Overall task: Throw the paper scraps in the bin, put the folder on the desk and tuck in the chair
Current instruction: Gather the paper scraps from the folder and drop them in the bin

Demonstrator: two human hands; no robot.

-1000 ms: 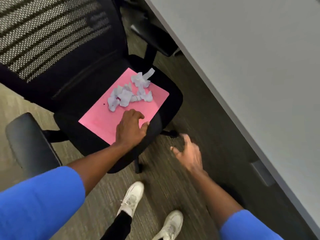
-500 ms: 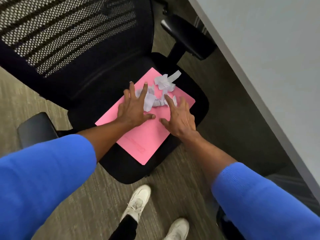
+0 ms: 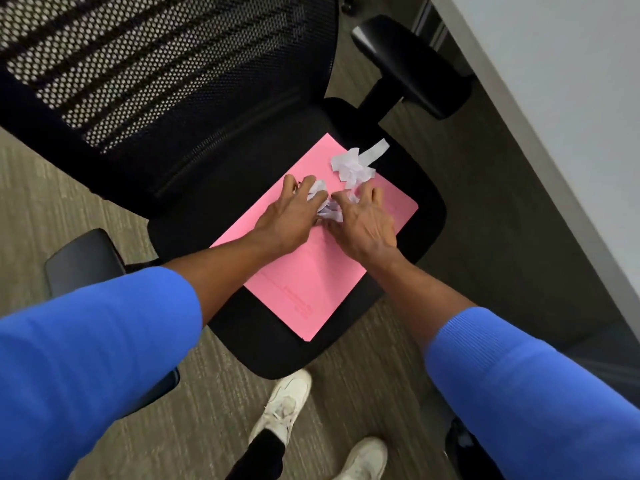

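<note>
A pink folder [image 3: 304, 282] lies flat on the seat of a black mesh-backed office chair [image 3: 180, 84]. White paper scraps [image 3: 355, 164] lie in a loose pile on the folder's far end. My left hand [image 3: 291, 216] and my right hand [image 3: 363, 223] rest side by side on the folder, fingers curled around a bunch of scraps [image 3: 329, 211] pressed between them. More scraps lie loose just beyond my fingertips. No bin is in view.
The grey desk [image 3: 571, 116] runs along the right side, its edge close to the chair's right armrest [image 3: 412, 64]. The left armrest [image 3: 86, 258] is near my left sleeve. Carpeted floor and my white shoes [image 3: 287, 407] lie below the seat.
Both hands have drawn together on the folder and their fingers have closed around some of the scraps. The view has moved nearer the chair.
</note>
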